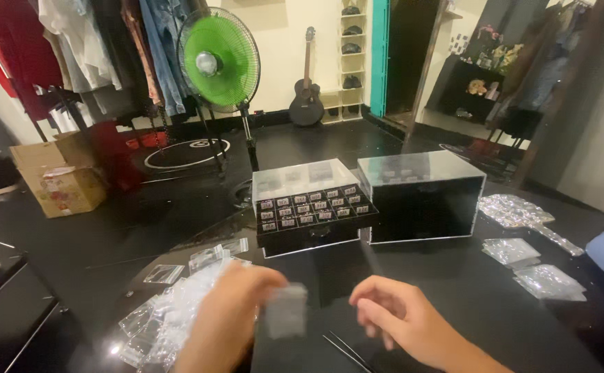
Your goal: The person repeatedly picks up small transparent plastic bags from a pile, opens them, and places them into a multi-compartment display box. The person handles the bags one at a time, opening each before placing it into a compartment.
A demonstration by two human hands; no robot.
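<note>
My left hand (229,314) is low at the front of the black table (454,276) and pinches a small clear plastic bag (285,310), blurred by motion. A heap of similar small clear bags (167,314) lies just left of that hand. My right hand (402,318) hovers beside the bag with loosely curled fingers and nothing in it. Thin metal tweezers (347,351) lie on the table between my hands. Behind them stands a black tray of small labelled pieces (312,211) under a clear cover.
A clear-lidded black box (423,197) stands to the right of the tray. Glittery packets (530,266) and a sparkly hand mirror (523,214) lie at the right. Beyond the table are a green fan (219,62), a clothes rack, a cardboard box (60,179) and a guitar (307,86).
</note>
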